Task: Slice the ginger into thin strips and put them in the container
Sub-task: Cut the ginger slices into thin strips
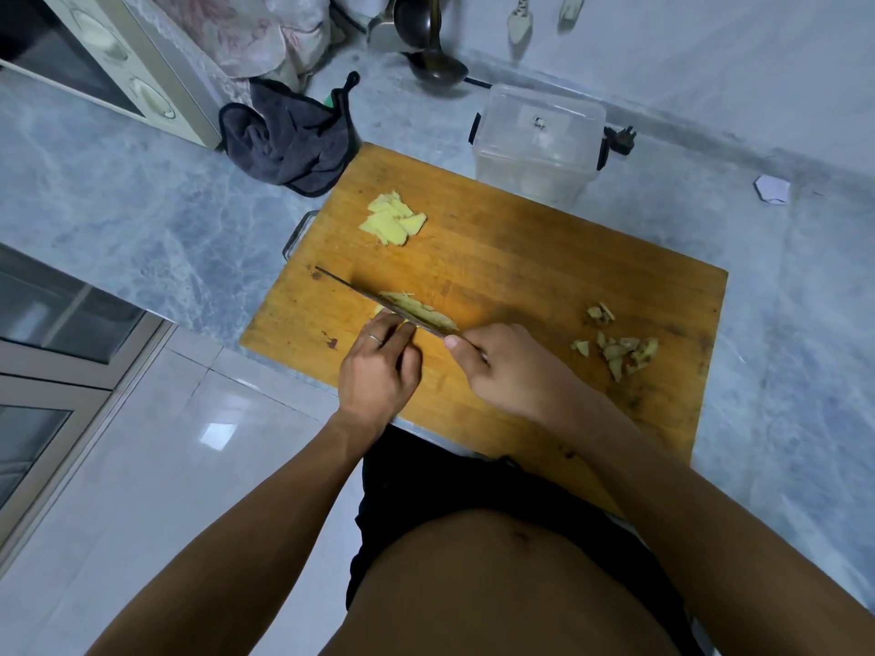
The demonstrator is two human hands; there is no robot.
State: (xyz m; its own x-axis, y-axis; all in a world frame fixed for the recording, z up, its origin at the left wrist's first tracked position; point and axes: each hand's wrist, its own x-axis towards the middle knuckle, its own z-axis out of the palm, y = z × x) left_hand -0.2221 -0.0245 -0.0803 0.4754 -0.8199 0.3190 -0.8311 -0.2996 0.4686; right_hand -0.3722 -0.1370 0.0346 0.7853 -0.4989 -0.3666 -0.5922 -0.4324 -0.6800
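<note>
On the wooden cutting board (521, 258) my right hand (502, 366) grips the handle of a knife (360, 290) whose blade stands edge-down. Thin ginger strips (419, 311) lie along the blade's right side. With curled fingers my left hand (379, 366) holds down a small ginger piece, mostly hidden, against the blade's left side. A pile of flat ginger slices (392, 219) sits at the board's far left. A clear plastic container (537, 142) with its lid on stands just beyond the board.
Ginger peel scraps (615, 345) lie at the board's right. A dark cloth (289, 134) is bunched left of the container, near a microwave (109, 54). A ladle (433, 63) and a plug (620, 139) sit by the wall. The board's near edge overhangs the counter.
</note>
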